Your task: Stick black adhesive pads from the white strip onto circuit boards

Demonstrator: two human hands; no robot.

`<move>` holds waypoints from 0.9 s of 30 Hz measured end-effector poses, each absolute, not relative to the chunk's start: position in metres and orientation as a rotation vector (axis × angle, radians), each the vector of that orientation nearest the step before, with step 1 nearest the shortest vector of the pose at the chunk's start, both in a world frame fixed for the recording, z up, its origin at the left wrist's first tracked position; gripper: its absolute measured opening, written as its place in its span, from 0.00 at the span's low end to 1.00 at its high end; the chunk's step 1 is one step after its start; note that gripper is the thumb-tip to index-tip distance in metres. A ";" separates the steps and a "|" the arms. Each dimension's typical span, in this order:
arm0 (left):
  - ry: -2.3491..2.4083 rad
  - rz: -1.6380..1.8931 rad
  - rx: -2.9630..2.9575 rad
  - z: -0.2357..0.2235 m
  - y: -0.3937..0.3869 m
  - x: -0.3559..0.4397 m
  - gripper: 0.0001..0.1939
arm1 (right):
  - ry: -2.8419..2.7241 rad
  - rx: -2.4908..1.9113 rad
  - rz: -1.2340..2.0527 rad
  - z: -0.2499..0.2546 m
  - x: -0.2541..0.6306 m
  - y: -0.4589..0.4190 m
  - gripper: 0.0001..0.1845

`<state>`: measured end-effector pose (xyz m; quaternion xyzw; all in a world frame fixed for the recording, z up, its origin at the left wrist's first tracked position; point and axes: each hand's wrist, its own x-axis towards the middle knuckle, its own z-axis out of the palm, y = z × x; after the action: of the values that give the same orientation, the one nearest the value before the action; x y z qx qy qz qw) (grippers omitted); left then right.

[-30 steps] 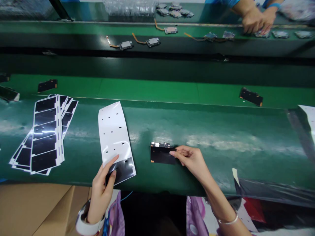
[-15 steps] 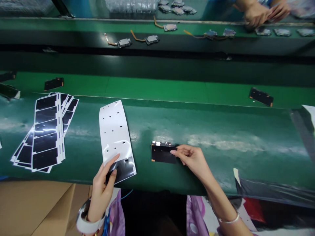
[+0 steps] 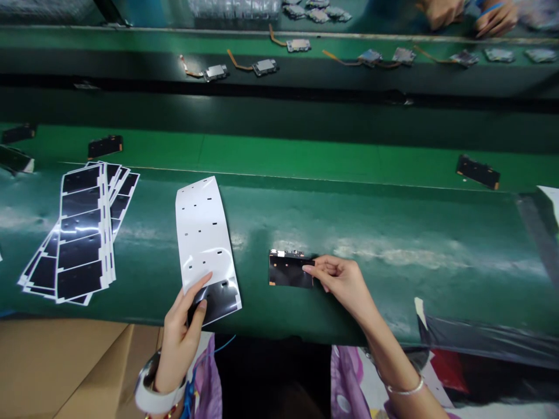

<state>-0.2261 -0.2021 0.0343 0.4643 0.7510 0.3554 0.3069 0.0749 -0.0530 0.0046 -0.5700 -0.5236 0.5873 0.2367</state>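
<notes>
My left hand (image 3: 186,326) grips the lower end of a white backing sheet (image 3: 198,221) with small cut-outs. One glossy black sticker panel (image 3: 218,302) remains at the sheet's bottom, partly under my fingers. Between the thumb and fingertips of my right hand (image 3: 340,279) is the right end of a flat black circuit board (image 3: 286,272), which has small components along its top edge and orange spots at its corners. A dark film seems to cover its face; I cannot tell whether it is stuck down.
Sheets of black stickers (image 3: 82,250) lie fanned at the left. Black boards (image 3: 478,171) sit on the bright green belt (image 3: 283,154). Beyond it, small modules with orange ribbon cables (image 3: 264,67) line another strip, near a co-worker's hands (image 3: 495,17). A cardboard box (image 3: 56,366) stands lower left.
Boards on the near belt have shifted right, while the modules on the far strip have shifted slightly left. The co-worker's hands have moved apart. My own hands are almost still.
</notes>
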 end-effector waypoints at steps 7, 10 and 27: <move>1.992 0.931 1.220 0.034 -0.203 -0.226 0.18 | -1.463 -1.557 1.589 0.002 0.076 -0.054 0.26; 1.989 0.928 1.203 0.033 -0.205 -0.227 0.18 | -1.474 -1.539 1.587 0.002 0.077 -0.055 0.24; 1.840 0.612 2.178 0.021 -0.193 -0.134 0.35 | -1.509 -1.553 1.507 -0.004 0.077 -0.057 0.23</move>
<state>-0.1344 -0.1935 0.0207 0.7421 0.6269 0.2087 0.1126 0.0773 -0.0568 -0.0040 -0.5701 -0.5540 0.5533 0.2490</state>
